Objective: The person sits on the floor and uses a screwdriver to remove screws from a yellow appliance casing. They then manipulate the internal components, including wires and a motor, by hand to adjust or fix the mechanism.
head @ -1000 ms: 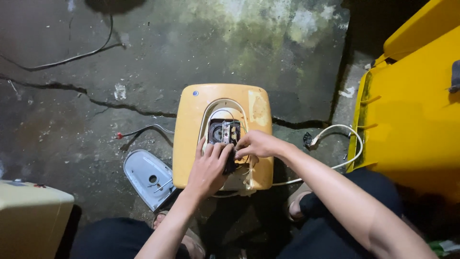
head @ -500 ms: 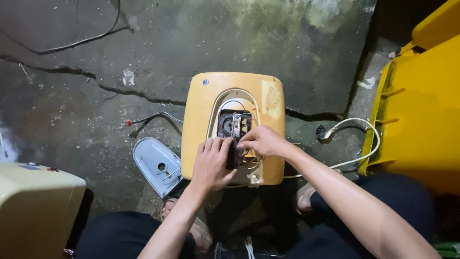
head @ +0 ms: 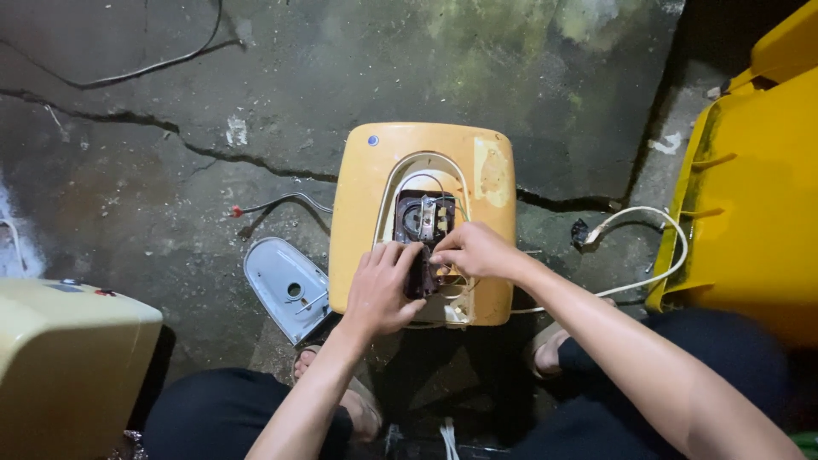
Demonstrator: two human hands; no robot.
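A yellowed plastic appliance casing (head: 366,196) lies flat on the cracked concrete floor in front of me. Its arched opening shows a dark electrical module (head: 423,217) with wires. My left hand (head: 382,290) rests on the lower part of the opening, fingers on a dark part (head: 419,273). My right hand (head: 473,251) pinches at the same dark part from the right, fingertips closed on it. What lies under the fingers is hidden.
A grey-white cover plate (head: 285,285) lies left of the casing. Red-tipped wires (head: 273,204) trail on the floor. A white power cord (head: 639,247) loops at the right beside a yellow bin (head: 758,196). A cream appliance (head: 68,358) stands at lower left.
My view has shifted, so the casing sits a little lower and further right in frame. Both hands stay on the module, slightly lower in the opening than before.
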